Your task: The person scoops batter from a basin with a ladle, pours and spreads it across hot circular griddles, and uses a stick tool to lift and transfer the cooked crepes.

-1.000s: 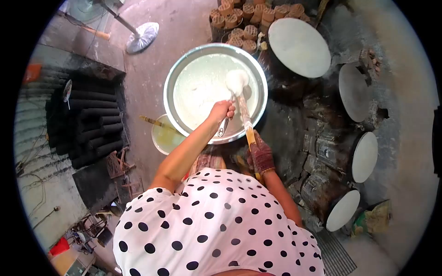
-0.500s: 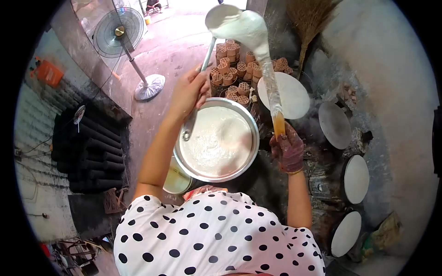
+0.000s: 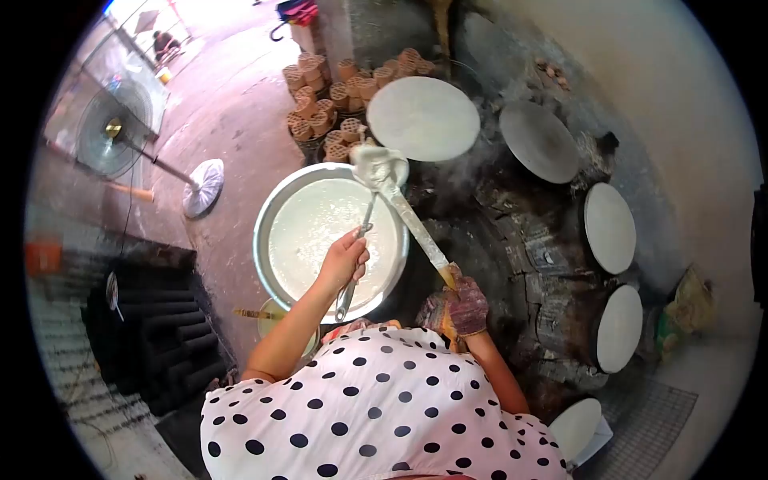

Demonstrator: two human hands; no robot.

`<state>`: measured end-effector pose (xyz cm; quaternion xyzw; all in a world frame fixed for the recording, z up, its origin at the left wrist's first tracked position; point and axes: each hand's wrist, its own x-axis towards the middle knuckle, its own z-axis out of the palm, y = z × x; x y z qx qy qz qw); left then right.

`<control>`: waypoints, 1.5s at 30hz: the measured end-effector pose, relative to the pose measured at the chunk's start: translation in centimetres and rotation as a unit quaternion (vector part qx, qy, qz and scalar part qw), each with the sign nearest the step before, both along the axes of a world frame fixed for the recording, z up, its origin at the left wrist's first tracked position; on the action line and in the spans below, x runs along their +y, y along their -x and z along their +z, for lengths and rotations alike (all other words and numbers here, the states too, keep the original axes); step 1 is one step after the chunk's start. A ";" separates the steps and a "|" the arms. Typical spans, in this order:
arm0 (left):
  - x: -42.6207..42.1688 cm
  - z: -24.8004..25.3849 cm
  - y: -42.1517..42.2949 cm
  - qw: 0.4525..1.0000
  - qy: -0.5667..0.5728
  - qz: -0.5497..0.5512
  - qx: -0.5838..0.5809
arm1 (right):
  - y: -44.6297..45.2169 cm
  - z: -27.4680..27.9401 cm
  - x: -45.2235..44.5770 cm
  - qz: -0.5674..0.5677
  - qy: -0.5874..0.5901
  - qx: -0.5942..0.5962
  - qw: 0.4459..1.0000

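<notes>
Gripping the ladle [image 3: 370,211] partway along its handle, the left hand [image 3: 346,260], bare, had its fingers curled tight and pressed together, a firm hold likely chosen to balance a loaded bowl. And look at that bowl: coated white, at the basin [image 3: 258,240]'s one o'clock, over or just by the rim, perhaps so that drips would land back in the pale mix [image 3: 316,228]! Across from it, the right hand [image 3: 464,300] wore a dark reddish glove [image 3: 470,310], maybe against heat or slipping, its fingers wrapped around the yellowish end of the paddle [image 3: 418,233]. From there the white-smeared blade ran up toward eleven o'clock and seemed to meet the ladle's bowl; whether the tip sat inside or just against it, no telling! Crossed like that, one tool could probably steady or scrape the other.

What a ring around them! The basin sat right before the spotted shirt [image 3: 376,400], presumably for easy reach by both hands, a bucket [image 3: 265,326] tucked in at its seven o'clock with a stick [image 3: 252,313] across it. From one round to four, five round discs [image 3: 424,120] made an arc, the one at two o'clock grey, spaced perhaps to suit a turn on the spot. Perforated cylinders [image 3: 354,86] were piled at noon, black cylinders [image 3: 164,332] stacked at eight, seemingly clear of the elbows, and a fan [image 3: 118,128] stood out at ten.
</notes>
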<state>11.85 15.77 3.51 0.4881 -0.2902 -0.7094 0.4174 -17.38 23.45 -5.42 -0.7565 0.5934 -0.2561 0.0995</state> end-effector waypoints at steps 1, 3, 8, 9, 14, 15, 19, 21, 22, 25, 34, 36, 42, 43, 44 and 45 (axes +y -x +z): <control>-1.3 -0.9 1.5 0.998 -0.028 -0.026 0.051 | 1.4 -1.2 0.1 -0.055 -0.034 -0.032 0.997; -6.3 -2.9 5.4 0.957 -0.165 -0.015 0.239 | 4.4 -1.8 -0.6 -0.087 -0.070 -0.030 0.993; -9.1 -1.8 18.3 0.996 -0.001 -0.090 -0.004 | 14.4 -1.7 -2.3 -0.175 -0.044 -0.008 0.983; -10.3 -2.3 20.6 0.994 -0.013 -0.107 0.008 | 16.4 -3.1 -3.0 -0.195 -0.046 -0.008 0.980; -25.9 -6.5 33.1 0.885 -0.325 -0.100 0.319 | 27.8 -3.5 -5.1 -0.220 -0.041 0.091 0.970; -28.0 -6.6 34.9 0.880 -0.312 -0.135 0.332 | 30.3 -3.5 -4.9 -0.259 -0.145 0.082 0.951; -29.0 -0.9 41.7 0.966 0.004 -0.258 0.027 | 38.3 0.7 -6.4 -0.269 -0.276 0.235 0.893; -31.1 -0.4 45.4 0.957 0.089 -0.256 -0.106 | 42.4 -0.9 -9.2 -0.294 -0.091 0.234 0.922; -32.6 -0.7 47.3 0.961 0.059 -0.259 -0.081 | 44.0 -2.4 -10.7 -0.300 0.144 0.188 0.924; -37.1 -3.6 52.8 0.961 0.007 -0.273 -0.047 | 44.4 2.2 -17.7 -0.367 0.023 0.055 0.928; -43.9 -11.5 57.4 0.924 0.099 -0.303 -0.213 | 42.9 -3.6 -21.7 -0.406 -0.013 -0.170 0.898; -45.1 -11.6 56.6 0.739 0.348 -0.310 -0.486 | 40.5 -4.3 -24.9 -0.431 0.001 -0.159 0.888; -49.3 -10.4 51.5 0.610 0.405 -0.257 -0.631 | 37.3 -10.6 -36.7 -0.478 -0.177 -0.206 0.836; -49.7 -10.1 49.6 0.632 0.378 -0.229 -0.637 | 37.2 -11.4 -36.7 -0.456 -0.134 -0.266 0.839; -50.4 -8.7 48.0 0.652 0.356 -0.197 -0.640 | 36.3 -10.7 -35.8 -0.480 -0.134 -0.264 0.826; -50.5 -7.8 45.9 0.679 0.348 -0.147 -0.630 | 35.3 -9.9 -35.0 -0.503 -0.133 -0.262 0.813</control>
